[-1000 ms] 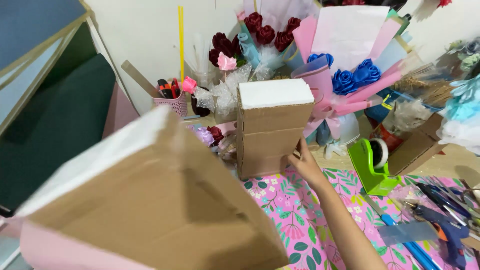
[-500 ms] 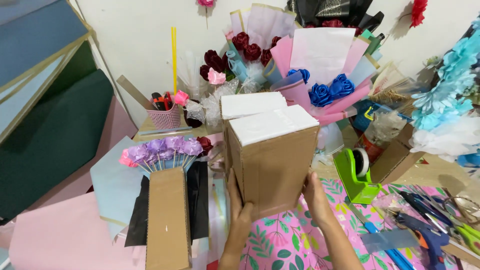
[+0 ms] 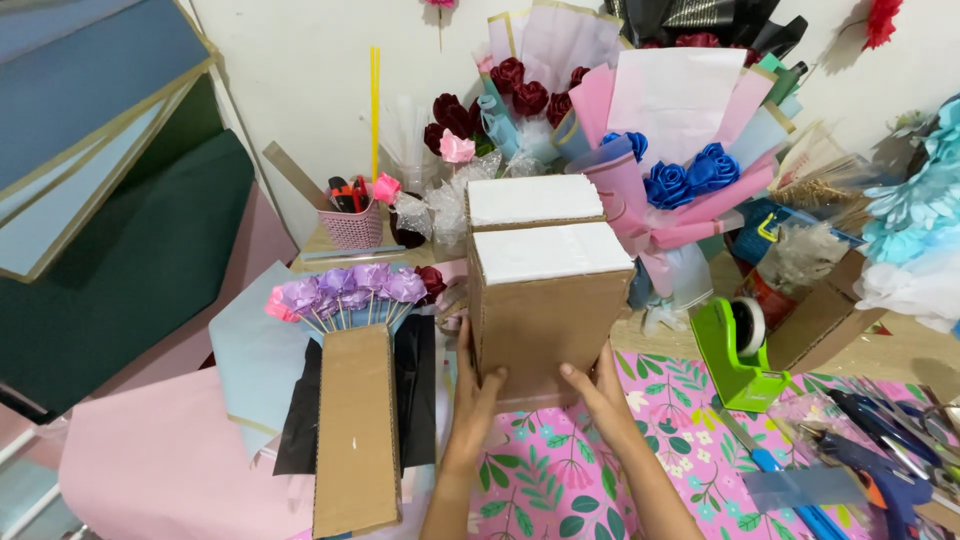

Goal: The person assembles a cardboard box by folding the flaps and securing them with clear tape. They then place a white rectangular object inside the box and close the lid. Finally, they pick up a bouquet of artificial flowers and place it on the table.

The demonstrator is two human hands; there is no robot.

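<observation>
While both hands press against its sides, the front cardboard box stands upright on the floral pink table cover, its top filled with a white foam slab. The left hand lies flat on the box's left wall with fingers spread upward, and the right hand cups its lower right corner, so the box is clasped between the two palms. Just behind it, touching or nearly so, stands a second cardboard box with the same white top. To the left, a narrower cardboard block rests on black paper and carries purple paper roses on sticks; its lower end is cut off by the frame edge. A pink mesh basket by the wall holds pens and scissors, though which is which is hard to make out. Right of the boxes sits a green tape dispenser with a roll in it. Behind, wrapped bouquets lean together, their bases hidden by the boxes. Tools at the far right are partly cropped.
</observation>
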